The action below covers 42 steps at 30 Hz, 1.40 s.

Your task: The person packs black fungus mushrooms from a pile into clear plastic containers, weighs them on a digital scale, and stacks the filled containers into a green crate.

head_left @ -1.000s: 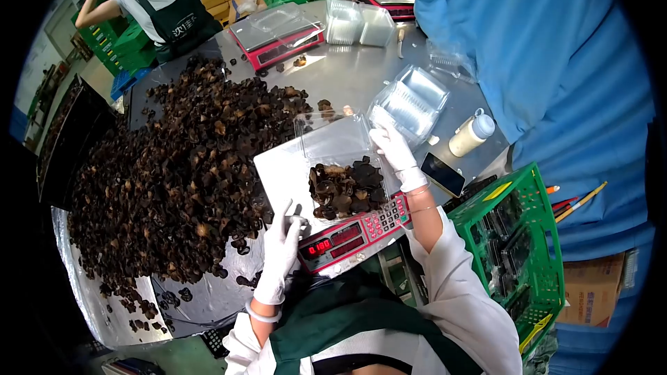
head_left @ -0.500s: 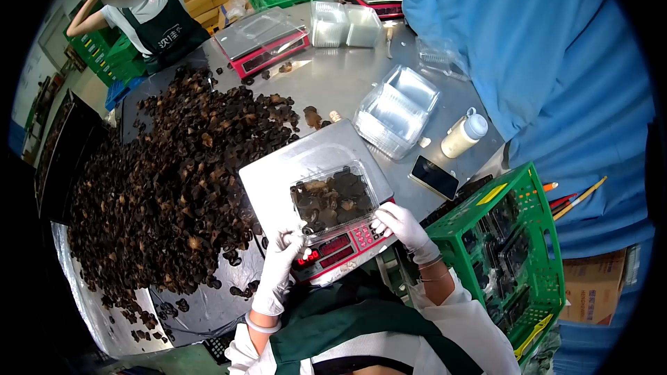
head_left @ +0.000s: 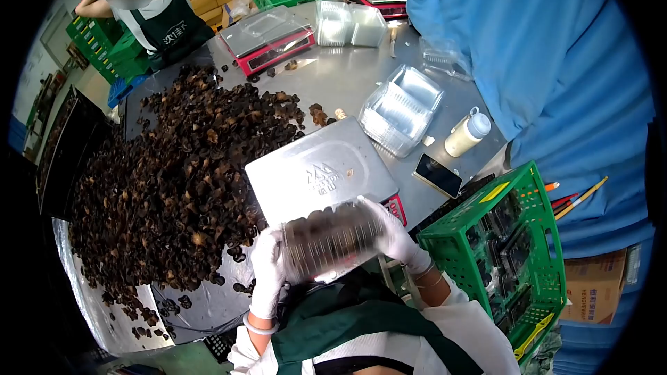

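Note:
A clear plastic box [head_left: 332, 242] of dark wood ear mushrooms is held up between my two gloved hands, tilted and blurred by motion. My left hand [head_left: 267, 262] grips its left end, and my right hand [head_left: 394, 237] grips the right end. Behind and below the box lies the bare metal plate of the scale [head_left: 306, 167]. The box hides most of the scale's red display panel. To the left, a large heap of loose wood ear mushrooms [head_left: 180, 194] spreads over the metal table [head_left: 340, 73].
Right of me stands a green crate [head_left: 455, 264] holding filled boxes. Stacked clear trays [head_left: 403, 111], a bottle [head_left: 467, 133] and a phone [head_left: 437, 176] lie beyond the scale. A second scale [head_left: 267, 38] sits further back; a co-worker [head_left: 163, 17] stands at the far left.
The box has been lifted off the scale plate toward me and tipped up, baring the plate. Both hands have gone from the box's near edge to gripping its ends.

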Available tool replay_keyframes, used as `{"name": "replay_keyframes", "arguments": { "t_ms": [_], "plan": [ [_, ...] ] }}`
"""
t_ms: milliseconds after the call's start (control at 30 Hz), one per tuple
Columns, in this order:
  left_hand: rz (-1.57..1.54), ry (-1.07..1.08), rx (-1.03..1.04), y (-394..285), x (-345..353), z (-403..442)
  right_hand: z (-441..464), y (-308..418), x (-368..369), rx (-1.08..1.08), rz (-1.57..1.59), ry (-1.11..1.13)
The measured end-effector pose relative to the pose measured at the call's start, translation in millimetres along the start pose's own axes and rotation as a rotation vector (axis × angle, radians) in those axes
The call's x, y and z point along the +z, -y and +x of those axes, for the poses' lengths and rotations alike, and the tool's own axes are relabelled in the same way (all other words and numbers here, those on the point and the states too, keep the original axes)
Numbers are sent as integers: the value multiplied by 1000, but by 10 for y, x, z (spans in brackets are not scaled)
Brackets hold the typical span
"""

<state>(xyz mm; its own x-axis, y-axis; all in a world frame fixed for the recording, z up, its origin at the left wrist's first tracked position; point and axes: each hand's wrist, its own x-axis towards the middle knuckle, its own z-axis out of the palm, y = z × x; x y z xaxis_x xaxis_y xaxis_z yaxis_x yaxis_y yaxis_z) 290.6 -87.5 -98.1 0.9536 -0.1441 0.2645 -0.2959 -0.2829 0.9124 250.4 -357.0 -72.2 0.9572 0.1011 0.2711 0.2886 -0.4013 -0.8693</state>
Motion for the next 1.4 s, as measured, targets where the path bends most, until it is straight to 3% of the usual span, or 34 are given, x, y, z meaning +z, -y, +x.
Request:
{"name": "replay_keyframes", "arguments": {
  "t_ms": [33,133,300,367,400,433,533,567,600,667,700,733,767,867,933,1067,1133,1200,1233,1300,1333,1367,1400],
  "plan": [
    [183,-72,186,-38,-50,60,46,176,-28,43,-132,75],
    [372,-161,405,-88,-154,107,41,276,59,-91,-503,-89],
    [245,-206,464,-102,-94,153,-72,297,80,-136,-594,-227],
    [99,-154,246,-168,-47,156,-151,302,45,-77,-384,-277],
    [100,-87,233,-204,-3,203,-189,333,-20,-190,-542,-298],
    [102,-19,220,-235,50,261,-200,475,-131,-217,-490,-259],
    [25,272,160,-362,297,375,-346,758,-554,-151,-382,-107],
    [-327,323,-191,-528,439,293,-471,773,-689,-140,-348,-125],
    [-357,393,-247,-622,546,286,-577,873,-847,-147,-340,-208],
    [-95,522,109,-773,685,300,-917,1170,-1274,-11,-383,-359],
    [-46,548,209,-833,723,311,-1065,1381,-1486,75,-564,-466],
    [-24,565,281,-890,761,323,-1270,1447,-1663,7,-667,-618],
    [17,578,283,-935,781,327,-1470,1600,-1804,200,-765,-727],
    [60,608,237,-1019,889,341,-2093,1684,-2215,463,-940,-1001],
    [82,617,231,-1039,929,342,-2616,1557,-2523,581,-762,-1164],
    [115,629,216,-1047,985,328,-3734,1077,-2990,980,-684,-1064],
    [123,623,203,-1044,994,321,-4379,540,-3165,1028,-638,-1045],
    [131,608,190,-1030,986,313,-4343,420,-3158,1229,-208,-1213],
    [136,595,183,-1017,979,305,-4712,6,-3238,1160,-272,-1239],
    [147,554,157,-972,904,295,-4533,-98,-3204,1172,-38,-1354],
    [156,529,142,-936,850,277,-4309,-114,-3169,1224,-142,-1464],
    [163,499,121,-893,790,264,-4411,-425,-3281,1323,-833,-1263],
    [165,466,86,-837,713,252,-4141,-369,-3342,1325,-984,-1152]
  ]
}}
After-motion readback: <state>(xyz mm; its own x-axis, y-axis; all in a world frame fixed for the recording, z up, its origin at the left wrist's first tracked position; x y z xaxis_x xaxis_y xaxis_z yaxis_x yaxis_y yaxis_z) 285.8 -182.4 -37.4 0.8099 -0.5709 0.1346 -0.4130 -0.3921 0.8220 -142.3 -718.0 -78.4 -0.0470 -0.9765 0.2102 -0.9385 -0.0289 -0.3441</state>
